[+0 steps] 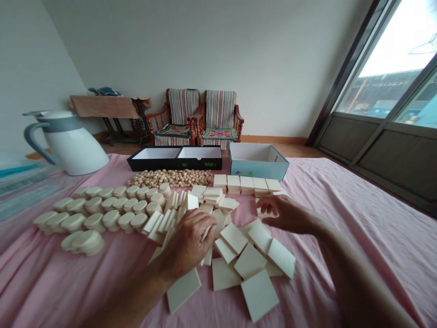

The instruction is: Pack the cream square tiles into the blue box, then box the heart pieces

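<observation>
My left hand [191, 239] is closed over the jumbled pale tiles, and a pale square tile [205, 233] shows between its thumb and fingers. My right hand [285, 212] hovers with curled fingers, thumb apart from them, beside a low stack of tiles [262, 212] that it partly hides. Between and in front of the hands lies a loose heap of square tiles [250, 261]. Behind them a row of square tile stacks [246, 183] runs in front of the light blue box. To the left, leaning tiles [164, 222] border my left hand.
Rows of round disc stacks [111, 218] and a pile of small round pieces [170, 177] lie on the pink cloth [317, 269]. Behind stand a black divided box [153, 164] and a light blue box [261, 171]. A white jug [75, 148] is at left; two chairs [220, 109] stand beyond.
</observation>
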### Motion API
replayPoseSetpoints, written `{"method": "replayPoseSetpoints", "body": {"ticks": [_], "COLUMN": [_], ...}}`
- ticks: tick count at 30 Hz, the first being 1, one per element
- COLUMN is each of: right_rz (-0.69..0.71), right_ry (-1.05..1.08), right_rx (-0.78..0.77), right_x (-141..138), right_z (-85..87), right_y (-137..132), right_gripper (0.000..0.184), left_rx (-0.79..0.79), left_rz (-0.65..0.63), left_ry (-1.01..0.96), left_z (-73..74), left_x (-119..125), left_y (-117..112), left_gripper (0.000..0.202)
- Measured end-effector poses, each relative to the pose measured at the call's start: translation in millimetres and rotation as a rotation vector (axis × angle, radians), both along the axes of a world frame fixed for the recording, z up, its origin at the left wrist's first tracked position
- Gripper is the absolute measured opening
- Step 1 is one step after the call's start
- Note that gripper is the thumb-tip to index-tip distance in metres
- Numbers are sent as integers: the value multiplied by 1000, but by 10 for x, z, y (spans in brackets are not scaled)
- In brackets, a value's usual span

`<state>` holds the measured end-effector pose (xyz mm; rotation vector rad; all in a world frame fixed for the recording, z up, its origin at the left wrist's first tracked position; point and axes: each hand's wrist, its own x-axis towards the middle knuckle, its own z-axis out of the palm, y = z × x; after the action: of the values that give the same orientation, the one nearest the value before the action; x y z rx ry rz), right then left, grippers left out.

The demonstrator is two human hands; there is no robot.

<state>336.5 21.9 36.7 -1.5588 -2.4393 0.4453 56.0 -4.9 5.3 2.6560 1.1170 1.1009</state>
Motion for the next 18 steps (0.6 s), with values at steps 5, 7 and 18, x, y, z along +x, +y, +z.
{"method": "replayPoseSetpoints", "body": {"ticks": [5, 7, 18], "right_rz": [236, 295, 225], "right_ry": [-7, -18, 244], "right_rx": [-188, -218, -217], "right_x": [-60, -91, -134], "right_z": [79, 48, -11], "right_y": [-160, -177, -3], "right_gripper": [49, 58, 12], "left_rx": [16, 19, -11], "left_rz": [-3, -3, 6], "left_ry": [0, 5, 21], "left_z": [3, 6, 3], "left_x": [16, 18, 6], "left_y": [9, 8, 11], "left_gripper": [15, 15, 14]}}
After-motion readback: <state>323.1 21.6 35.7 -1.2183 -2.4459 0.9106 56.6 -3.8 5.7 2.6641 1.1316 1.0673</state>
